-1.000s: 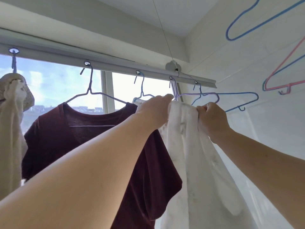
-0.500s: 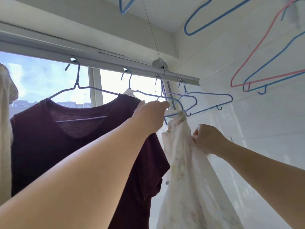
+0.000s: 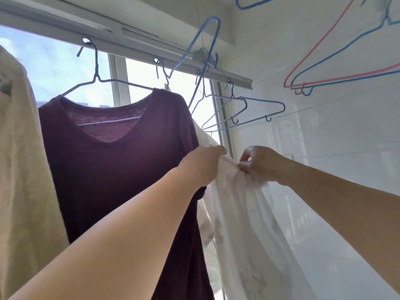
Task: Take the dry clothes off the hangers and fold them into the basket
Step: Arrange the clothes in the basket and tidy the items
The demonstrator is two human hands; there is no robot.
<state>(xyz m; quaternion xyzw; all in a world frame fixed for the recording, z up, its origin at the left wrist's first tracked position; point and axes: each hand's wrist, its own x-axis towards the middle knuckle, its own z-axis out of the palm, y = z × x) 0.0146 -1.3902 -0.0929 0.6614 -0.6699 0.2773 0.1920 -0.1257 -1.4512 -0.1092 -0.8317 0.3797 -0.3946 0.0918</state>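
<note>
A thin white garment [image 3: 244, 224] hangs down at centre right, off its hanger. My left hand [image 3: 201, 164] grips its top edge from the left, and my right hand [image 3: 257, 163] pinches the same edge from the right. Above them a bare blue hanger [image 3: 201, 53] swings tilted upward from the rail [image 3: 177, 59]. A maroon T-shirt [image 3: 121, 169] hangs on a wire hanger [image 3: 97, 79] to the left. A cream garment [image 3: 23, 180] hangs at the far left. No basket is in view.
Two empty blue hangers [image 3: 244, 113] hang at the rail's right end. More pink and blue hangers [image 3: 346, 70] hang at the upper right against the white tiled wall [image 3: 335, 137]. The window [image 3: 52, 68] lies behind the clothes.
Both hands have pulled the white garment down and off its hanger. The freed blue hanger has swung upward. The view has shifted left.
</note>
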